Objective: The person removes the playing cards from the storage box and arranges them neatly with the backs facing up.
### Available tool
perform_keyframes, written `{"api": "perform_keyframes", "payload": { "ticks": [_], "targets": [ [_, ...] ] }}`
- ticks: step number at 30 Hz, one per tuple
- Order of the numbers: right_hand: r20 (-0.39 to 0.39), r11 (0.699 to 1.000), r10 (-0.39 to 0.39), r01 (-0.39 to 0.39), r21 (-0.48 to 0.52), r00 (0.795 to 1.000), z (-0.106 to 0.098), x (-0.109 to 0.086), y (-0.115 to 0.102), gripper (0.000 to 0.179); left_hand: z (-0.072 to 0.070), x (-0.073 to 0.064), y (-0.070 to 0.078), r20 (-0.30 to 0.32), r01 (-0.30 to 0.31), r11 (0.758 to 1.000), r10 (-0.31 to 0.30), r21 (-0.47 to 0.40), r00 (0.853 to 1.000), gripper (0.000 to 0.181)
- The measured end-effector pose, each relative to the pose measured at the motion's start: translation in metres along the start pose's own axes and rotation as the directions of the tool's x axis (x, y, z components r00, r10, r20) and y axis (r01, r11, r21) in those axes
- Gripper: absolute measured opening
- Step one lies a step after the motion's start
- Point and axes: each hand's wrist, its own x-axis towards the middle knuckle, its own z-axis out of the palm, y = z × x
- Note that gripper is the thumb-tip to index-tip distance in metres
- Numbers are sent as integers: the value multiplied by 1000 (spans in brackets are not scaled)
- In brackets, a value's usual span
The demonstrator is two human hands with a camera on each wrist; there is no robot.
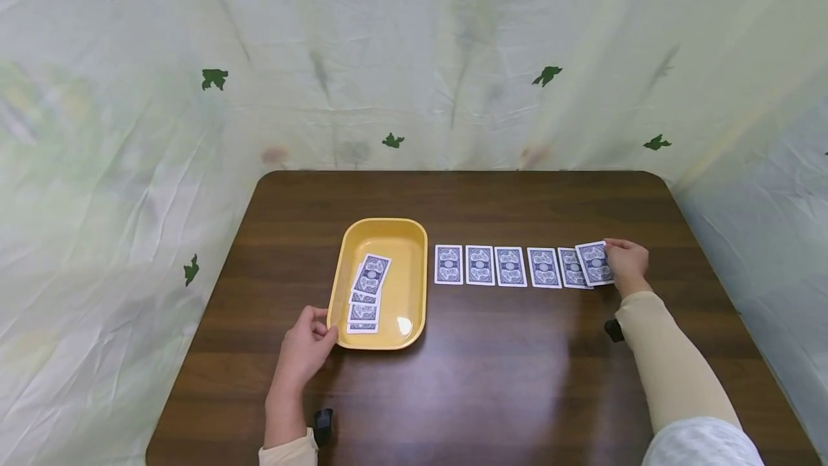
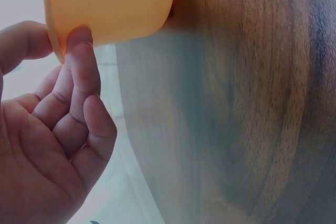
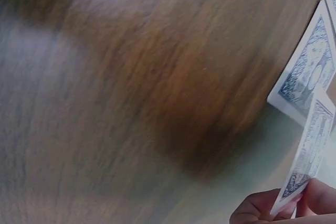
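Observation:
My right hand pinches a blue-backed playing card by its right edge. In the right wrist view that card is lifted at a tilt, its far end overlapping the last card of a row. The row of face-down playing cards runs along the table, right of a yellow tray. With thumb and fingers my left hand grips the tray's near left rim; the left wrist view shows the tray's wall between them. Inside the tray lie several overlapping face-down cards.
The brown wooden table has rounded far corners. Behind it and at both sides hangs a pale curtain with green leaf prints. Dark wrist devices sit by both forearms.

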Motion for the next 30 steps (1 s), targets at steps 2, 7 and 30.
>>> {"api": "perform_keyframes", "payload": {
  "ticks": [2, 7, 30],
  "targets": [
    [-3, 1000, 6, -6, -4, 1000, -2, 1, 1, 38, 0, 0, 0, -1, -1, 1000, 1, 1, 1000, 34],
    [-16, 1000, 17, -17, -3, 1000, -7, 6, 3, 37, 0, 0, 2, -5, -8, 1000, 8, 2, 1000, 34],
    [-57, 996, 28, -33, -88, 998, -15, 12, 15, 40, -1, -2, 2, -27, -40, 999, 41, 19, 999, 33]
  ]
}}
